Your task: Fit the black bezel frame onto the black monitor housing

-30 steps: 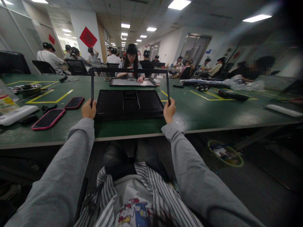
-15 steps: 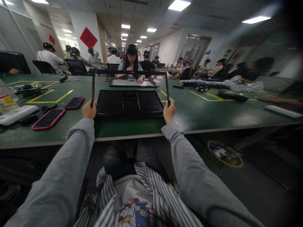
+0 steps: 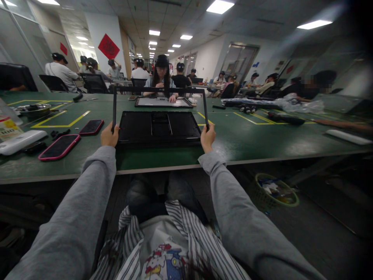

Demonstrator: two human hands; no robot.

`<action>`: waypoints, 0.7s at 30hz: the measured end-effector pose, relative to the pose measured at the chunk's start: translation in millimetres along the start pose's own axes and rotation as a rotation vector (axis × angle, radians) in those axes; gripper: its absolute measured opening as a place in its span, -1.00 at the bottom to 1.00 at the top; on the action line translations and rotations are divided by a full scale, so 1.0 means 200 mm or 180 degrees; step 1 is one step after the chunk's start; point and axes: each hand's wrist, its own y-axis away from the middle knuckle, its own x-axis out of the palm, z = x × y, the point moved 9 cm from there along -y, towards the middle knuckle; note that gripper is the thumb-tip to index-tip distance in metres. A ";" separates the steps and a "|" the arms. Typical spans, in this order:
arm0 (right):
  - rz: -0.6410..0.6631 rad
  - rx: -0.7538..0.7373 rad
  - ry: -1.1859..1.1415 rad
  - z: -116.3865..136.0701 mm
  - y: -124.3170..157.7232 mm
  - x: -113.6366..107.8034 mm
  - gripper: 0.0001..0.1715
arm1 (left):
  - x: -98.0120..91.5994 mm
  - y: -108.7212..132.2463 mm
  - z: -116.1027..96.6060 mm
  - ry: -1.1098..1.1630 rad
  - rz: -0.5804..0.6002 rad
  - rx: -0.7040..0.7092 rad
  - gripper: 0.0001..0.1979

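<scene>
A thin black rectangular frame [image 3: 159, 90] is tilted up over a flat black panel [image 3: 159, 127] lying on the green table [image 3: 247, 140]. My left hand [image 3: 109, 135] is closed round the frame's lower left corner. My right hand [image 3: 208, 137] is closed round its lower right corner. The frame's near edge rests at the panel's front edge and its far edge is raised. Both hands sit near the table's front edge, with grey sleeves reaching back to me.
Two phones, a pink-cased one [image 3: 59, 147] and a darker one [image 3: 91, 126], lie left of the panel, with a white device [image 3: 20, 140] farther left. A person across the table rests a hand on another panel [image 3: 161, 102]. A green waste basket [image 3: 275, 191] stands on the floor at right.
The frame's far edge has come down slightly; both hands keep their grip and stay in place.
</scene>
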 end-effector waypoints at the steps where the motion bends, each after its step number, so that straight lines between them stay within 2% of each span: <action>1: -0.0004 -0.0014 -0.0001 0.00 0.00 0.00 -0.60 | 0.00 0.00 0.00 0.0008 -0.0011 0.0004 -0.53; 10: -0.0109 -0.0157 -0.0004 -0.02 -0.01 0.01 -0.62 | 0.00 0.00 0.00 0.0007 -0.0033 0.0039 -0.52; 21: -0.0059 -0.0078 -0.0001 -0.03 -0.02 0.02 -0.61 | 0.00 0.00 0.00 -0.0005 0.0014 0.0007 -0.53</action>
